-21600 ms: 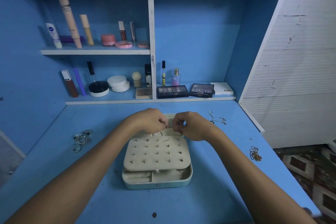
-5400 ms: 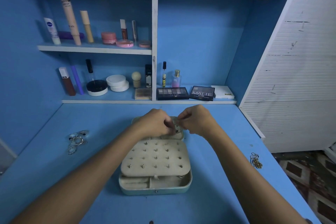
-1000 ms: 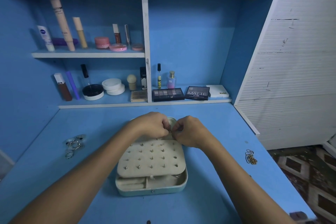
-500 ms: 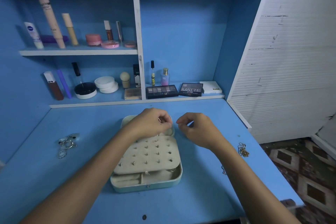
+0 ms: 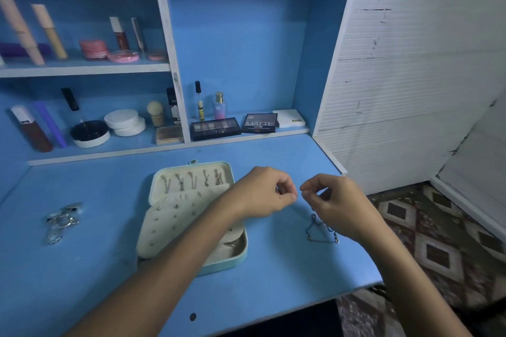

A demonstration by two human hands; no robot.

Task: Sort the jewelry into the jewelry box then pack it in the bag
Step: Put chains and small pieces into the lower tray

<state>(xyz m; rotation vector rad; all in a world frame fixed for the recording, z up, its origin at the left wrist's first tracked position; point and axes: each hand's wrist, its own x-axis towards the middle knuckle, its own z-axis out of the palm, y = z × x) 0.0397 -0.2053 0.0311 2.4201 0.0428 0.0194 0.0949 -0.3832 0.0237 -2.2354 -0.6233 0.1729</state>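
Near the table's right edge, your left hand [image 5: 269,194] and right hand [image 5: 338,204] pinch a thin chain [image 5: 319,230], probably stretching it for hanging inside the jewelry box [image 5: 191,213].

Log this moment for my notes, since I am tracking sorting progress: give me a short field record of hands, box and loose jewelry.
left hand: fingers curled, pinching something too fine to make out
right hand: fingers pinched, above the chain
chain: partly on the desk right of the box, partly hidden by the right hand
jewelry box: open, pale mint shell
lid: five pieces hanging in a row
stud panel: cream, dotted with earrings
rings: loose pile, far left of the desk
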